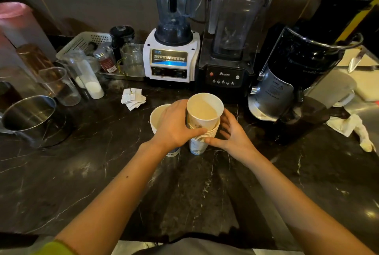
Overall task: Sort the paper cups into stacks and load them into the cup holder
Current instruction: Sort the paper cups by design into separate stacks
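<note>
A stack of several white paper cups (202,131) stands on the dark marble counter (102,162) in the middle of the view. The top cup (205,109) sits high in the stack, only partly pushed down. My left hand (176,125) grips the top cup from the left, fingers wrapped around its side. My right hand (231,133) cups the stack's right side, thumb against the rims. A second paper cup or short stack (156,117) stands just left, partly hidden behind my left hand. No cup holder is in view.
Behind the cups stand a white blender (171,56), a black blender (227,49) and a black juicer (297,74). Folded paper slips (133,97) lie at back left. Clear cups (61,86), jars and a steel pot (28,115) crowd the left; a crumpled cloth (352,129) lies at right.
</note>
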{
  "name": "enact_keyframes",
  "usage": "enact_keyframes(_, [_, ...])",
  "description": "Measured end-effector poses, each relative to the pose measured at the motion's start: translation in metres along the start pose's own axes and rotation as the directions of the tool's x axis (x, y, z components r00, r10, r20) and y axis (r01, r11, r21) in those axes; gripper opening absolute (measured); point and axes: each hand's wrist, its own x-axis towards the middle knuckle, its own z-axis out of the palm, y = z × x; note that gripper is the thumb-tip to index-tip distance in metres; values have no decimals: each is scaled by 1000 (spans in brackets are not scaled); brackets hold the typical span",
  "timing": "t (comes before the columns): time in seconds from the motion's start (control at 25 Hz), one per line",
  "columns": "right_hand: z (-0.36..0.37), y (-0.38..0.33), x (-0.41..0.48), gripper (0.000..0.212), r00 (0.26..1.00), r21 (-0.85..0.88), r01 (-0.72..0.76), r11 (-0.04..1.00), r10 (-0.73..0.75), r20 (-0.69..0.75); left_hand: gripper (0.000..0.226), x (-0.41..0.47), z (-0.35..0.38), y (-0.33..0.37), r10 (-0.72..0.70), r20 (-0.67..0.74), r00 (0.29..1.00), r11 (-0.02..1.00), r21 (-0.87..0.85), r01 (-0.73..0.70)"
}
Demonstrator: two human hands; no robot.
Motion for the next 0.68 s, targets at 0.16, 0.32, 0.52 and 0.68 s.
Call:
enact_keyframes(0.16, [7,5,2,121,1000,-4,16,1000,-16,25,124,3,-15,3,-37,35,999,967,254,27])
enact_keyframes(0.32, [10,-2,2,120,995,-2,91,996,-91,-39,131,-23,-40,-30,-51,-138,989,995,78,62])
enact_keyframes(0.52, [18,-8,7,85,976,-203,185,962,-203,-76,142,-51,-13,-79,-241,85,967,900,-353,255])
enact_keyframes(0.68, [26,5,5,117,992,-99,92,991,-99,-77,113,-46,16,-87,-285,25,958,853,-449,265])
